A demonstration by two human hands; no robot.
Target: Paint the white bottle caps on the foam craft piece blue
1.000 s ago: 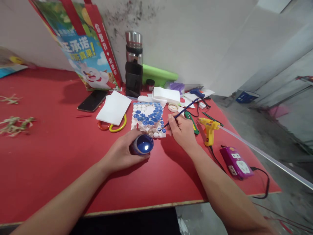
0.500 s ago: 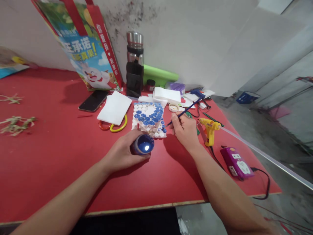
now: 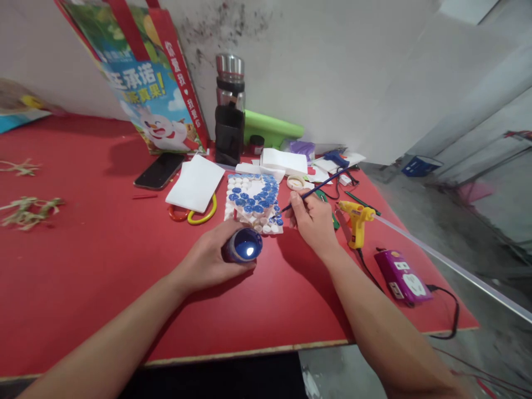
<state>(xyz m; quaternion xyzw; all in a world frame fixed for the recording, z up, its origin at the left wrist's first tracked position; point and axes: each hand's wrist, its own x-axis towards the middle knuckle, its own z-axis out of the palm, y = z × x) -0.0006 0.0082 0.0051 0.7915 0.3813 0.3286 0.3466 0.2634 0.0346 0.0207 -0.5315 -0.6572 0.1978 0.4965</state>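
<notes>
My left hand [image 3: 211,256] is wrapped round a jar of blue paint [image 3: 244,245], tilted so its open mouth shows. Between the fingers of my right hand [image 3: 310,221] is a dark blue paintbrush [image 3: 316,189], its handle pointing up and right. The brush tip reaches the right side of a white craft piece [image 3: 252,202] covered with small round rosettes. Many rosettes are blue, in a curved band and along the right edge; others at the left and bottom are white. The jar stands just in front of this piece.
On the red table [image 3: 103,288] are a yellow glue gun [image 3: 356,219], a purple power strip [image 3: 403,277], white paper [image 3: 195,183] over scissors [image 3: 202,213], and a phone [image 3: 159,170]. Behind stand a tall bottle [image 3: 230,111] and a shopping bag [image 3: 145,83]. The table's right edge borders the floor.
My right hand has shifted the brush slightly to the left, so its tip now lies over the right-hand rosettes. My left hand and the jar have stayed put.
</notes>
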